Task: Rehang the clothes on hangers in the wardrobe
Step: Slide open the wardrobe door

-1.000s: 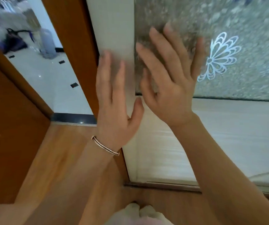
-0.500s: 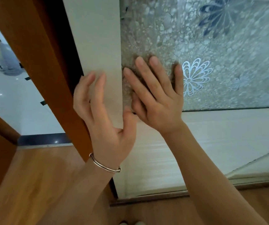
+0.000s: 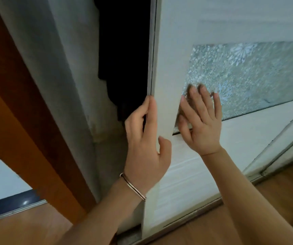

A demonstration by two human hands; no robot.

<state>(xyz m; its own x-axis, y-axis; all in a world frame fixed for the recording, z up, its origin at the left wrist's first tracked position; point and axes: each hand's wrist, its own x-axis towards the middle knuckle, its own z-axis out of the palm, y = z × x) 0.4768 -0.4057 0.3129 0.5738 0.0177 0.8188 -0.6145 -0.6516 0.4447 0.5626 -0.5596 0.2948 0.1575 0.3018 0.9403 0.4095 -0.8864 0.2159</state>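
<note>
Wardrobe door (image 3: 168, 68) stands partly open. Left grip (image 3: 145, 138) curled round door edge for pull; right grip (image 3: 202, 124) wide, palm flat on glass panel (image 3: 257, 76) for push. Dark clothes (image 3: 124, 59) show inside gap.

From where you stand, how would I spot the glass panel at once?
Find the white sliding door on the right, partly open. Set into it, where the right hand touches, is the glass panel. Unlike the plain white door around it, it is pebbled and patterned with pale flowers.
</note>
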